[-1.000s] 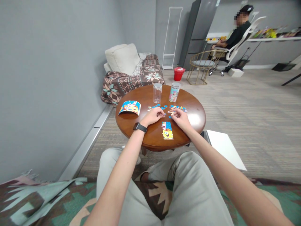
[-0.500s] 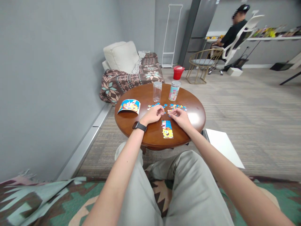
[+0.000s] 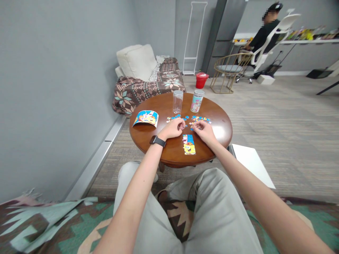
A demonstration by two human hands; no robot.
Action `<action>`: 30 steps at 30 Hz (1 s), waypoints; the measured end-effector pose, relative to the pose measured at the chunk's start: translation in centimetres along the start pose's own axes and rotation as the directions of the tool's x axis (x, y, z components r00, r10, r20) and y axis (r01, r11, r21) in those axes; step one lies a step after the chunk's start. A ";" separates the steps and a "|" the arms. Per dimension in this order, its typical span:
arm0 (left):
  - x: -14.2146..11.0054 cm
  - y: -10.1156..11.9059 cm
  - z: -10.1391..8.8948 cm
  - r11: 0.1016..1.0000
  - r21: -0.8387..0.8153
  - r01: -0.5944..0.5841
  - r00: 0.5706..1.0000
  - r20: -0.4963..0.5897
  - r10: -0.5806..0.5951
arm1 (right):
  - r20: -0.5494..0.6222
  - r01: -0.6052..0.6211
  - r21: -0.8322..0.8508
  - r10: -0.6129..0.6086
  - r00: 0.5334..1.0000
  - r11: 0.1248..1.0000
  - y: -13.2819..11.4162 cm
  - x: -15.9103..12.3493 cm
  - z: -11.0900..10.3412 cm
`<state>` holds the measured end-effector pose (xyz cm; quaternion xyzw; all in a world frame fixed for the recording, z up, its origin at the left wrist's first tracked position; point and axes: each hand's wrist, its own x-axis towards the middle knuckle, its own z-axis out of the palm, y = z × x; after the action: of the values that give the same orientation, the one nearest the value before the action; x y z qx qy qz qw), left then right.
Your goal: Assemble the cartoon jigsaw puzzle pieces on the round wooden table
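Note:
My left hand, with a black watch at the wrist, is curled over the wooden table with its fingertips closed on a small puzzle piece, mostly hidden by the fingers. Across from it, my right hand has thumb and forefinger pinched at the near edge of the loose puzzle pieces; a piece appears to be between the fingertips. More loose pieces lie beyond the left hand. Below both hands is a joined strip of puzzle, showing a yellow cartoon face and blue background.
A curved picture sheet lies on the round table at left. A clear jar and a printed jar stand at the back. A white box is right of the table. A person sits far right.
My left knee has swung outward to the left. Both hands stay nearly in place, with only small finger movements. The view has shifted slightly.

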<state>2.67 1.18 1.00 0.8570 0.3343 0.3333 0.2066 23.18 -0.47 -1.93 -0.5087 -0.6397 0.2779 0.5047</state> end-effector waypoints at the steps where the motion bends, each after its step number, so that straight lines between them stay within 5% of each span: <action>1: 0.0 0.1 0.0 1.000 0.003 0.003 1.000 0.003 -0.003 | 0.002 0.008 -0.013 -0.008 1.000 1.000 0.0 0.0 0.0; 20: 0.2 0.8 -0.3 0.994 0.017 0.110 0.991 0.074 -0.111 | 0.007 -0.086 -0.020 0.086 0.996 0.996 -1.5 -0.4 -0.4; 30: 0.2 1.0 -0.6 0.994 0.010 0.110 0.993 0.038 -0.110 | -0.007 -0.030 -0.014 0.030 1.000 0.999 -0.5 -0.3 -0.4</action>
<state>2.77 0.68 2.08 0.8443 0.3784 0.3036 0.2274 23.31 -0.99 -1.46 -0.5225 -0.6322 0.2792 0.4993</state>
